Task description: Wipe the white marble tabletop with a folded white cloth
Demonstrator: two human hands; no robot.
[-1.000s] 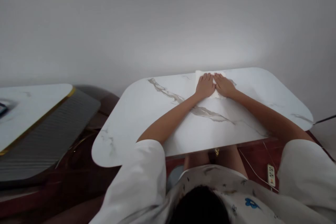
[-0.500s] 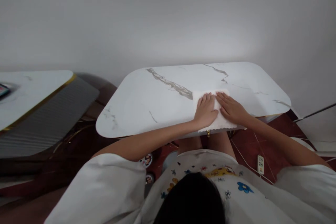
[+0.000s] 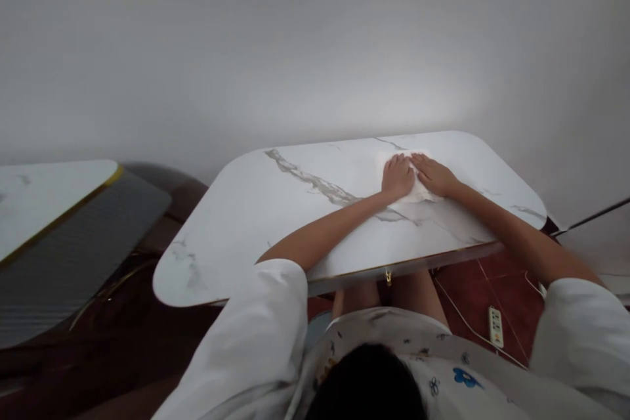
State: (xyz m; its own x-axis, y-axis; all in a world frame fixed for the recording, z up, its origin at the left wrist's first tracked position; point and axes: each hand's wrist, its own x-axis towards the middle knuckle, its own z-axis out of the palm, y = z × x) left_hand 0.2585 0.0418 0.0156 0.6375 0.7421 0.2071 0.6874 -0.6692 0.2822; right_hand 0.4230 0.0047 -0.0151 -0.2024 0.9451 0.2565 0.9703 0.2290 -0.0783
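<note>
A white cloth (image 3: 422, 195) lies on a white marble-patterned tabletop (image 3: 246, 230), right of its middle and near the back edge. My left hand (image 3: 398, 176) rests flat on the left part of the cloth, fingers stretched out and pointing away from me. Beside it, my right hand (image 3: 436, 174) presses flat on the cloth's right part, its fingertips angled in towards the left hand. Both palms are hidden, and the hands cover much of the cloth.
A small gold knob (image 3: 388, 278) shows on the table's front. Another white tabletop with a gold edge (image 3: 59, 218) stands to the left. A pale wall (image 3: 315, 39) rises behind. On the red floor lie a power strip (image 3: 495, 327) and its cable.
Both hands have slid the cloth away from me, from the table's front edge towards the wall. The tabletop now appears lower in view.
</note>
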